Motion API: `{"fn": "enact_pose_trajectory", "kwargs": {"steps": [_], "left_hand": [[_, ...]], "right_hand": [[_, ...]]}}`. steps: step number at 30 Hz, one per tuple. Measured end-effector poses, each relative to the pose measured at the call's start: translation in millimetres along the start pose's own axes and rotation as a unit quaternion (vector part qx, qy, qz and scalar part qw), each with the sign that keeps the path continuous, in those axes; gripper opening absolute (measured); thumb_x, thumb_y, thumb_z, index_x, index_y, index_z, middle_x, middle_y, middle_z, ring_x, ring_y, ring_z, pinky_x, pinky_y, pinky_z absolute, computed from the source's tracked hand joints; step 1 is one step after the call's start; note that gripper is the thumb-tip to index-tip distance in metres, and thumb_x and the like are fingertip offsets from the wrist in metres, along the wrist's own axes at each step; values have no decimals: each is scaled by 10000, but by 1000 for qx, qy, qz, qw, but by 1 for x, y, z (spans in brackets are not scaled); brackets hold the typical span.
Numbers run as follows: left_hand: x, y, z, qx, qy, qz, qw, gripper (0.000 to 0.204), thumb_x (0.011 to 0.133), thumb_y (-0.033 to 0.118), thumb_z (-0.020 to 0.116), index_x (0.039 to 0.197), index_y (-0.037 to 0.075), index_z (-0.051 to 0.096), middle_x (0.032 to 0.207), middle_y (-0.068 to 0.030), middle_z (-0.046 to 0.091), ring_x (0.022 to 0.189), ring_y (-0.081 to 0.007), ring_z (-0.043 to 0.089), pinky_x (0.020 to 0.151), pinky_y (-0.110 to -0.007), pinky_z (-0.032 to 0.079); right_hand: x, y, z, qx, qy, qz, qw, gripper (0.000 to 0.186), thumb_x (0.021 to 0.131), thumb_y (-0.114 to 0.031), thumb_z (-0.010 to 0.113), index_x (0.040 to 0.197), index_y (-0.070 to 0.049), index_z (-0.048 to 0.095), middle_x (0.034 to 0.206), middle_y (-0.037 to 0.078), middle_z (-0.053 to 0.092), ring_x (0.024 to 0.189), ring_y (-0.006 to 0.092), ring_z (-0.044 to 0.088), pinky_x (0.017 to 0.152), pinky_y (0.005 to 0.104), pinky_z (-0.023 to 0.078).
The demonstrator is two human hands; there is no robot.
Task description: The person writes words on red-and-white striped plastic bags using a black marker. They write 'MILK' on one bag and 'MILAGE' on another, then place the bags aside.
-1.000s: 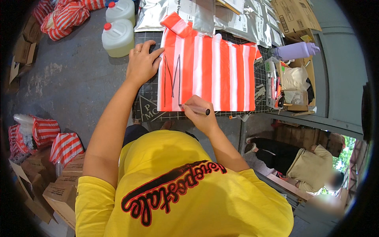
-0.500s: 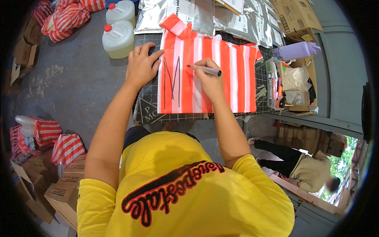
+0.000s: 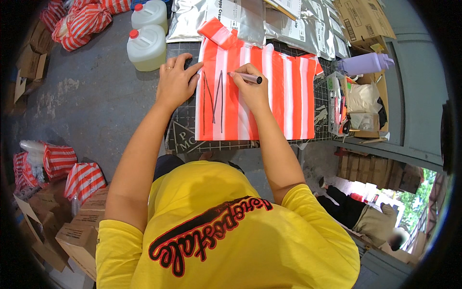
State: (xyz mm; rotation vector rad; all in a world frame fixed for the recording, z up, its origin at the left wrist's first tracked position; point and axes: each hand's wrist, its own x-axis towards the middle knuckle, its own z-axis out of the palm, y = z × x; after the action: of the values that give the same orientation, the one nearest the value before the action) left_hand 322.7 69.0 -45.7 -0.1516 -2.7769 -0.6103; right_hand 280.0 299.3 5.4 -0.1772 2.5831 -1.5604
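A red-and-white striped plastic bag (image 3: 291,103) lies flat in front of me, with long dark pen strokes (image 3: 213,103) down its left part. My right hand (image 3: 251,94) grips a marker (image 3: 250,78) in a writing hold, its tip at the bag's surface just right of the strokes. Spread fingers of my left hand (image 3: 177,81) rest on the bag's upper left edge and the dark gridded mat beside it. A folded strip of the same striped plastic (image 3: 217,33) sits at the bag's top left corner.
Silver pouches (image 3: 248,31) line the far side. White jugs (image 3: 147,49) stand at far left. A lavender bottle (image 3: 364,64) and an open box of supplies (image 3: 380,89) are at right. Cartons (image 3: 79,241) and striped bundles (image 3: 84,180) sit lower left; another person (image 3: 370,216) bends lower right.
My right hand has moved the marker slightly up and left on the bag, its barrel now lying flatter. My left hand stays put. The other person at lower right has shifted posture.
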Motion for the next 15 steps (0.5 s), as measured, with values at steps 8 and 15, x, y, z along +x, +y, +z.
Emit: {"fn": "enact_pose_trajectory", "kwargs": {"steps": [8,15], "left_hand": [[0,1,2,-2,17,4,1000,378,916,229,720,1292,245,745,1361,-72,608,1245,-296,541,1000,-458,419],[0,0,4,4,29,7,1000,366,911,234,724,1275,246,755,1344,-70,617,1238,-287,549,981,-453,430]], "right_hand": [[3,7,0,-7,-4,-26,1000,162,935,-166,760,909,-27,681,814,18,678,771,76,597,709,266,485],[-24,5,-7,-34,-31,-2,999,129,919,-139,738,912,-21,685,798,21,667,763,81,587,698,264,474]]}}
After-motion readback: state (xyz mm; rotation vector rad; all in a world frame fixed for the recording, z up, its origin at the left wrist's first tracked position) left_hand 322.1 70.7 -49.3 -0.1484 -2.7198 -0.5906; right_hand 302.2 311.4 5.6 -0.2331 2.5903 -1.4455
